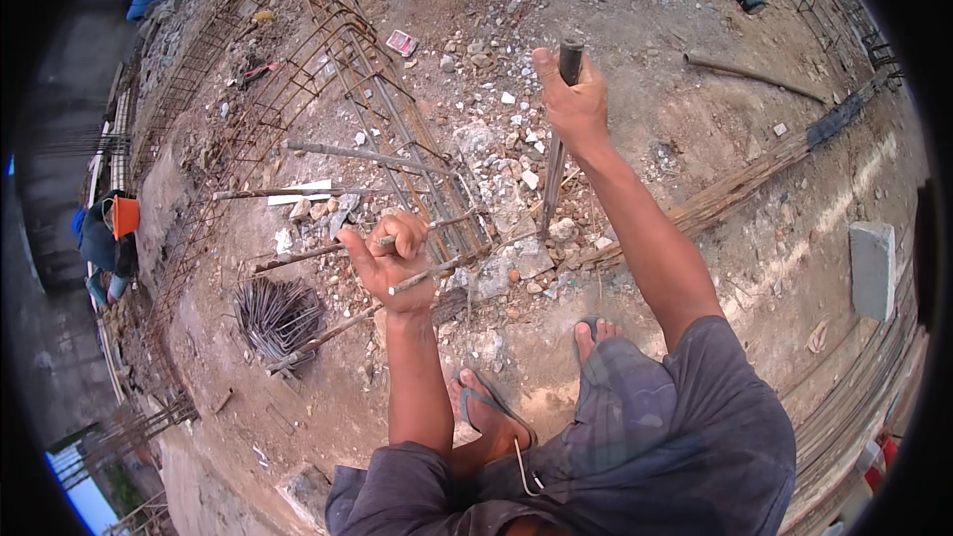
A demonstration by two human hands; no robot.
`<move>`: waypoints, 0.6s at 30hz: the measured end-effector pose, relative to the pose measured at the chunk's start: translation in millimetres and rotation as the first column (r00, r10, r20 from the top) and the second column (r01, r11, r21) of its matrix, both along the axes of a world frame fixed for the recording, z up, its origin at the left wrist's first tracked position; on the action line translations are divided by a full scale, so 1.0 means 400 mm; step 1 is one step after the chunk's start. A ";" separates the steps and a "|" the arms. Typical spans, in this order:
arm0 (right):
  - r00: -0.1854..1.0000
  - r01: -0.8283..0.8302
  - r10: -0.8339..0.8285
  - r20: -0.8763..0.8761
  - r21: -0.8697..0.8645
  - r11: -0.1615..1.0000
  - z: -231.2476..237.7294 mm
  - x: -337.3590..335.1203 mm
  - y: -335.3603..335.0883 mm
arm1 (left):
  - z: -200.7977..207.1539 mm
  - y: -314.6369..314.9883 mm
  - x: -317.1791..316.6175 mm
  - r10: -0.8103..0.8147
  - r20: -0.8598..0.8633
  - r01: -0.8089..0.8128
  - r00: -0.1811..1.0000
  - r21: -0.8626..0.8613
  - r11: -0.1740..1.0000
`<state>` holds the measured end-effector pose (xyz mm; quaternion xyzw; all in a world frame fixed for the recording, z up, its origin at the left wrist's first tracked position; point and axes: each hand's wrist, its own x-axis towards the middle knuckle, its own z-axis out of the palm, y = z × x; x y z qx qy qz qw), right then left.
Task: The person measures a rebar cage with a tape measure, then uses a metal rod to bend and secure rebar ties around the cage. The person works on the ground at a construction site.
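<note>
My right hand [576, 104] is wrapped round the upper end of a dark metal bar [554, 179], which slants down to the thin steel rods by the ground. To the left, my left hand [392, 263] has its fingers curled round a rusty rebar rod [298, 258], thumb sticking out. Another thin rod [462, 260] passes by the base of that hand, its cut end beside the palm. These rods meet the near end of a long rebar cage [382, 99] lying on the rubble. What exactly joins at the bar's foot is too small to tell.
A bundle of cut wires [278, 318] lies left of my left hand. A wooden beam [735, 184], a loose pipe [754, 77] and a concrete block [873, 270] lie on the right. At far left a person in an orange helmet [124, 217] bends down.
</note>
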<state>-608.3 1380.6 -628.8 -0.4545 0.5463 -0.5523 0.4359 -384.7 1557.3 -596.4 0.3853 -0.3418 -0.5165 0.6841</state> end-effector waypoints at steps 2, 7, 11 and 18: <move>0.999 0.004 -0.004 -0.042 -0.009 1.000 -0.039 0.001 -0.030 | 0.006 -0.016 -0.004 -0.009 -0.003 0.009 1.000 -0.008 1.000; 0.996 -0.031 0.029 -0.080 -0.029 0.999 -0.027 0.044 -0.026 | 0.007 0.017 -0.011 0.050 0.026 -0.051 0.998 0.017 0.999; 0.979 -0.204 0.203 -0.025 -0.105 0.973 -0.012 0.103 -0.002 | 0.016 -0.014 -0.014 -0.012 -0.046 0.012 0.999 0.004 1.000; 0.906 -0.423 0.420 -0.053 -0.046 0.905 0.035 0.166 0.060 | -0.032 0.042 -0.029 0.181 0.018 -0.181 0.983 -0.027 0.983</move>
